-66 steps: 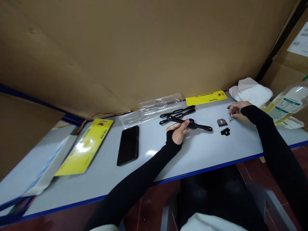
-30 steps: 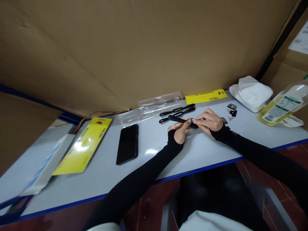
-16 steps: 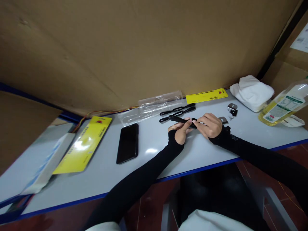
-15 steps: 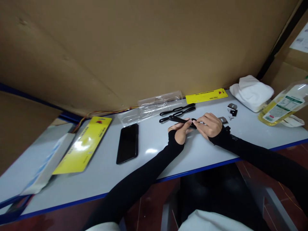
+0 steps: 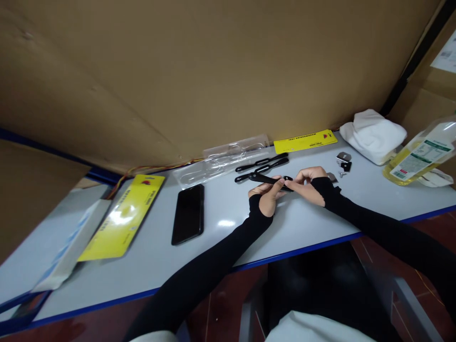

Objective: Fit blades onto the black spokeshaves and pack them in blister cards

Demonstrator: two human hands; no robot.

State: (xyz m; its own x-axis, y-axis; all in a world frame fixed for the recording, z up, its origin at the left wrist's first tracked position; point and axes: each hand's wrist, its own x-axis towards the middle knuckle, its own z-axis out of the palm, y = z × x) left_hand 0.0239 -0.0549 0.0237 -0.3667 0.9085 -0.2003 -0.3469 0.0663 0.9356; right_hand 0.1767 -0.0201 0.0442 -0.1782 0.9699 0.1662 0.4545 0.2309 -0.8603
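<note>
A black spokeshave body [image 5: 261, 178] is held over the table, slanting from upper left to lower right. My left hand [image 5: 267, 199] is closed round its middle, thumb on top and fingers beneath. My right hand [image 5: 308, 185] is closed at its right part, the thumb tip pressed against it close to my left thumb. What lies under the right fingers is hidden. Just behind are two more black spokeshave bodies [image 5: 263, 168]. Right of my hand lie a metal blade [image 5: 332, 177], small screws [image 5: 342, 174], and a blade with a black cap piece [image 5: 345, 166].
A black phone [image 5: 188, 213] and a yellow packaging card [image 5: 123, 216] lie left. Clear plastic blister packs [image 5: 224, 161] and another yellow card [image 5: 306, 141] are along the cardboard wall [image 5: 213, 71]. A white cloth [image 5: 374, 135] and a bottle of yellow liquid [image 5: 416, 156] stand at right.
My right hand has turned over, its back rolling away and the thumb side now showing. My left hand keeps its hold on the spokeshave body, which has hardly moved.
</note>
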